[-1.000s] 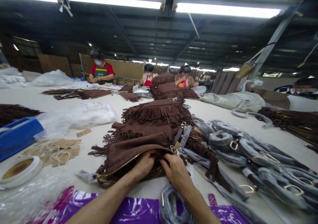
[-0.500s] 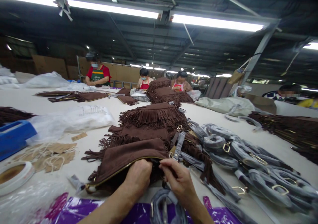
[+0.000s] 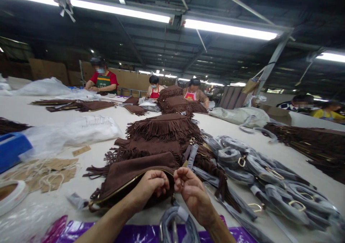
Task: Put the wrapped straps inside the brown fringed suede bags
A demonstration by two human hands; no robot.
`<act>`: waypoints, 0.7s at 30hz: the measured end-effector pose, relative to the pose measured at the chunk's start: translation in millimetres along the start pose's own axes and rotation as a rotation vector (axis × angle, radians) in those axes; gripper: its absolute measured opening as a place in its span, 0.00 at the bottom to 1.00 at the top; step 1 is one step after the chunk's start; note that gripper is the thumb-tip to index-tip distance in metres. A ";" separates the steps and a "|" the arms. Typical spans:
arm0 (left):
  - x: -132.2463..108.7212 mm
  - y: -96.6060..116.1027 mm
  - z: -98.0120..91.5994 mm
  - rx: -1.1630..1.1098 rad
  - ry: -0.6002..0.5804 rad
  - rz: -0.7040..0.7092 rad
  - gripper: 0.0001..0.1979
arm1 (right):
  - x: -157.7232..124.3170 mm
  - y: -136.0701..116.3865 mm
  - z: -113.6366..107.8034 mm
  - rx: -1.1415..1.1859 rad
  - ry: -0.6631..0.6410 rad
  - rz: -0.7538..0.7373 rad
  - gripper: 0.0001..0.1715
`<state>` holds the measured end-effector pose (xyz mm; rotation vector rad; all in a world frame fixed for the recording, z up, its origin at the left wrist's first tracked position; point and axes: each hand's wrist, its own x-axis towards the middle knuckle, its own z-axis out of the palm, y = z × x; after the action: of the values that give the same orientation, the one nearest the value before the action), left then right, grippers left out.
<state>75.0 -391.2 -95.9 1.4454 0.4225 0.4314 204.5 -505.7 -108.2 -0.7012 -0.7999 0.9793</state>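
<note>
A brown suede fringed bag [image 3: 134, 174] with a gold zip lies open in front of me on the white table [image 3: 107, 122]. My left hand [image 3: 151, 187] is closed on the near edge of the bag's opening. My right hand [image 3: 190, 191] is pinched just right of it, on something small by the zip end that I cannot make out. A grey wrapped strap loop [image 3: 175, 223] hangs below my hands. More brown fringed bags [image 3: 164, 128] are stacked behind.
Several grey wrapped straps with gold rings [image 3: 269, 178] fill the right side. Paper tags [image 3: 45, 171], a tape roll [image 3: 10, 192], a blue bin [image 3: 10, 149] and plastic bags [image 3: 78, 128] lie left. Purple plastic [image 3: 129, 234] is at the near edge. Three people [image 3: 101, 79] work at the far end.
Both hands have come out of the bag's opening and drawn back toward me. The right hand has gone from flat inside the bag to a pinch at the zip end.
</note>
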 end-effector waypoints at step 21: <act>-2.8 -10.9 2.6 0.103 0.092 0.080 0.10 | -0.1 3.9 -11.9 -0.491 0.177 0.057 0.20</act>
<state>74.3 -395.7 -106.6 1.5503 0.4677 0.5487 212.8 -506.1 -117.6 -1.2222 -0.8752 0.7610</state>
